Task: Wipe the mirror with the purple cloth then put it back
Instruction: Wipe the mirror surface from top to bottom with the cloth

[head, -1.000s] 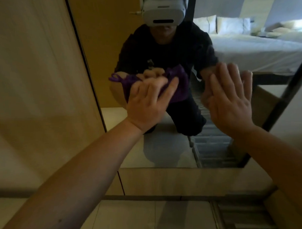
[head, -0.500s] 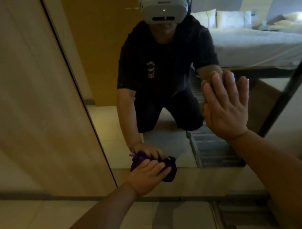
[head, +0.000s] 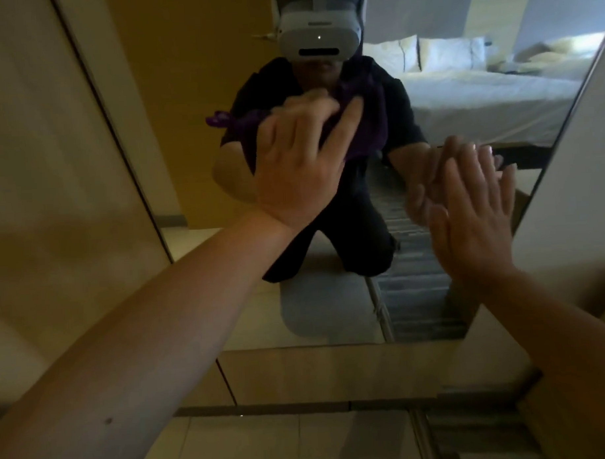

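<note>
Two hands meet one mirror (head: 331, 297): the left hand (head: 300, 171) presses one bunched purple cloth (head: 366, 131), lying crosswise; the right hand (head: 475, 216) rests flat, empty.

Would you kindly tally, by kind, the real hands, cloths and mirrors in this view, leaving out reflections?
Hands: 2, the left hand and the right hand
Purple cloth: 1, pressed to the glass by the left hand
Mirror: 1
Total: 4

A pale tiled floor (head: 240, 444) meets the base of the wooden panel (head: 326, 372) below the mirror (head: 200, 95).
</note>
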Demonstrator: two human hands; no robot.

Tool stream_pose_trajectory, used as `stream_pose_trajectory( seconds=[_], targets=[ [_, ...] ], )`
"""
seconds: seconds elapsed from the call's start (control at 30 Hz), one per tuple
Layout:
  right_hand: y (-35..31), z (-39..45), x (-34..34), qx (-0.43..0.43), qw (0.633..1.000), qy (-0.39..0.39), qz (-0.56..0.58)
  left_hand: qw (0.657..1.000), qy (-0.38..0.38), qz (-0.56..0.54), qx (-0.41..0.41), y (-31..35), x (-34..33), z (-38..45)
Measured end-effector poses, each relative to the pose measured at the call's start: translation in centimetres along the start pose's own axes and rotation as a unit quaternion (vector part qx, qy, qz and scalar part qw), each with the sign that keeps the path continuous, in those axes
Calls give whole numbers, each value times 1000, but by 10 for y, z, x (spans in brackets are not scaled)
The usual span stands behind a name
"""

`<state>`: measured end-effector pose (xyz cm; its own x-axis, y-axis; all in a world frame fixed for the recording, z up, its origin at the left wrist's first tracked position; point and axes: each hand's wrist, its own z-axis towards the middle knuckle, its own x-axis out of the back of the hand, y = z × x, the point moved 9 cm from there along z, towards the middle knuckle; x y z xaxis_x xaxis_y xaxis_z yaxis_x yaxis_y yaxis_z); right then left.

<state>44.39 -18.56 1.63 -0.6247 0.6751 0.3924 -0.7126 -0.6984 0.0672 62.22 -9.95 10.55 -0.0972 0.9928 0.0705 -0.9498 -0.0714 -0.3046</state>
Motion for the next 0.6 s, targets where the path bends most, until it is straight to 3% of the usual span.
stream_pose_trajectory(
  seconds=[0.1,0.23,0.37,0.47,0.6],
  targets=[
    [15,0,-11,17,999,21,-48,996,-10,-8,-89,42,-9,-64],
    [16,-3,-17,30,994,91,-59,980,-98,-66,-161,89,-19,-179],
    [17,-4,-17,38,992,105,-65,947,-204,-95,-227,128,-25,-284],
    [15,-5,-17,46,992,101,-63,928,-281,-117,-214,139,-30,-332],
    [15,-1,-16,28,995,69,-60,911,-337,-155,-181,142,-30,-327]
  ],
)
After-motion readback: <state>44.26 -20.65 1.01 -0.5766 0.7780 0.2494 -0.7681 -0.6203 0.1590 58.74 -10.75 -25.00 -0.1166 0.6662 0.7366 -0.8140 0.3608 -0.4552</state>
